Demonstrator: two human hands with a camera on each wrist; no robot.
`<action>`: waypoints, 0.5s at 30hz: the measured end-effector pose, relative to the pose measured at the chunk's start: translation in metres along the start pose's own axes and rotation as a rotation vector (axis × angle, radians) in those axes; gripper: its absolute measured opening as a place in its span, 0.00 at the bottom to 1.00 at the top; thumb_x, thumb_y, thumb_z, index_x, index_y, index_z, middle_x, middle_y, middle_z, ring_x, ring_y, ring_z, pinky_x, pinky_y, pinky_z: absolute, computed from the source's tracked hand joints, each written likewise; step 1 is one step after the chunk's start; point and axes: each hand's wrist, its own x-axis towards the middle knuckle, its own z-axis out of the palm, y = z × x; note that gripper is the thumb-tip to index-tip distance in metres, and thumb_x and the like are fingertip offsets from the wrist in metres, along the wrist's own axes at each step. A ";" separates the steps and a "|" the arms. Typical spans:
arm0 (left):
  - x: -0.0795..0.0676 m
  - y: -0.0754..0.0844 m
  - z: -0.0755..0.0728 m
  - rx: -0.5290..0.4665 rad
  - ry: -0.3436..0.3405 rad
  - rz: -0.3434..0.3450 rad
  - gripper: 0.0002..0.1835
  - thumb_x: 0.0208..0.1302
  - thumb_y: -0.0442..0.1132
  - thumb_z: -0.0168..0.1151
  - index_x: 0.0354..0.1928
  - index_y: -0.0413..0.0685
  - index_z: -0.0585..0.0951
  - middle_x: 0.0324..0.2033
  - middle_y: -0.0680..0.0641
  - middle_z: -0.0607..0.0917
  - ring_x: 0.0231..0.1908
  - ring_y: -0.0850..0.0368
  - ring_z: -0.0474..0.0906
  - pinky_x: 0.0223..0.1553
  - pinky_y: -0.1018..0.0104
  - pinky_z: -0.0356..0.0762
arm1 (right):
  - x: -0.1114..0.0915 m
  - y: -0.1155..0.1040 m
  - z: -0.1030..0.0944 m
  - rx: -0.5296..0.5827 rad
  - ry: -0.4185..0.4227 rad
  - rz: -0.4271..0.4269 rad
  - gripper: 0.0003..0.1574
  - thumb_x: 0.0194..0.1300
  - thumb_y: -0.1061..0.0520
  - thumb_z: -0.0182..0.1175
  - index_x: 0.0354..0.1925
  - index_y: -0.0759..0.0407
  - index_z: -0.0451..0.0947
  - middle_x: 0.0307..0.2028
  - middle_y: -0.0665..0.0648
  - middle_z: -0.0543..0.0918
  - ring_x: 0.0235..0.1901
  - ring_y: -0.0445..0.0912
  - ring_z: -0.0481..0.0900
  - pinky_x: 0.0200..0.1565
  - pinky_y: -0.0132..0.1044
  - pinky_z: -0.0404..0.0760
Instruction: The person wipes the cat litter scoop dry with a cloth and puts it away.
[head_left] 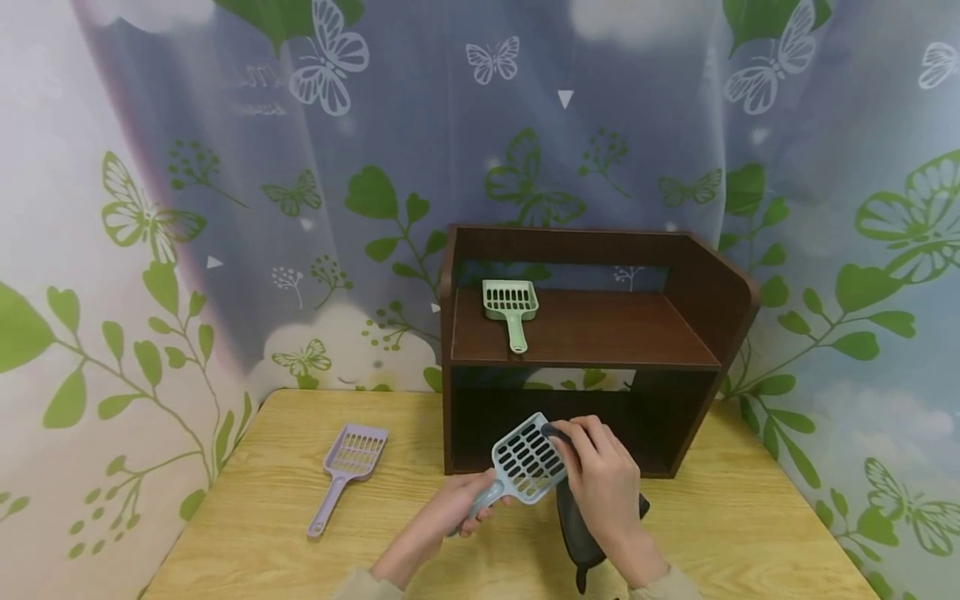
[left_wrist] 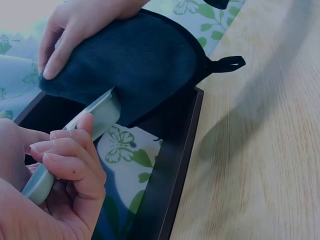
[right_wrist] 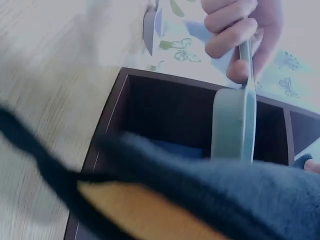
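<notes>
A pale blue slotted litter scoop (head_left: 507, 485) is in my left hand (head_left: 450, 507), fingers wrapped round its handle, slotted head tilted up. My right hand (head_left: 606, 483) pinches a dark cloth (head_left: 576, 527) with a hanging loop. A fold of that cloth lies at the scoop head's upper right edge, and the rest hangs below the hand. In the left wrist view the spread cloth (left_wrist: 145, 57) overlaps the tip of the scoop (left_wrist: 106, 116). An orange patch shows on the cloth (right_wrist: 280, 192) in the right wrist view, where it covers the lower end of the scoop head.
Behind the hands stands a dark brown two-level shelf (head_left: 592, 327). A green litter scoop (head_left: 514, 315) lies on its upper board, at the left. On the wooden table (head_left: 247, 508), left of my hands, lies a purple litter scoop (head_left: 341, 475). Patterned curtains (head_left: 405, 125) surround the table.
</notes>
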 end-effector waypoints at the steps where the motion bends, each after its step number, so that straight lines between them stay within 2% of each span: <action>1: 0.000 0.000 0.001 -0.002 0.000 0.001 0.26 0.81 0.53 0.45 0.54 0.37 0.81 0.28 0.55 0.80 0.17 0.69 0.61 0.18 0.77 0.59 | 0.001 -0.002 0.001 0.006 -0.006 -0.008 0.11 0.63 0.55 0.71 0.44 0.56 0.84 0.38 0.53 0.81 0.33 0.48 0.82 0.32 0.43 0.83; 9: 0.000 0.008 0.007 0.006 -0.052 -0.013 0.27 0.79 0.56 0.46 0.53 0.37 0.81 0.22 0.54 0.73 0.16 0.67 0.59 0.19 0.75 0.57 | -0.005 -0.017 0.021 -0.026 0.007 -0.083 0.14 0.54 0.57 0.78 0.39 0.53 0.85 0.35 0.49 0.81 0.26 0.43 0.79 0.24 0.36 0.77; 15: -0.001 0.012 0.010 0.037 -0.030 0.013 0.28 0.78 0.58 0.48 0.47 0.39 0.84 0.21 0.54 0.73 0.16 0.67 0.59 0.18 0.75 0.58 | -0.008 -0.023 0.028 0.049 -0.038 -0.061 0.11 0.57 0.56 0.75 0.39 0.52 0.86 0.35 0.47 0.82 0.29 0.42 0.79 0.26 0.35 0.74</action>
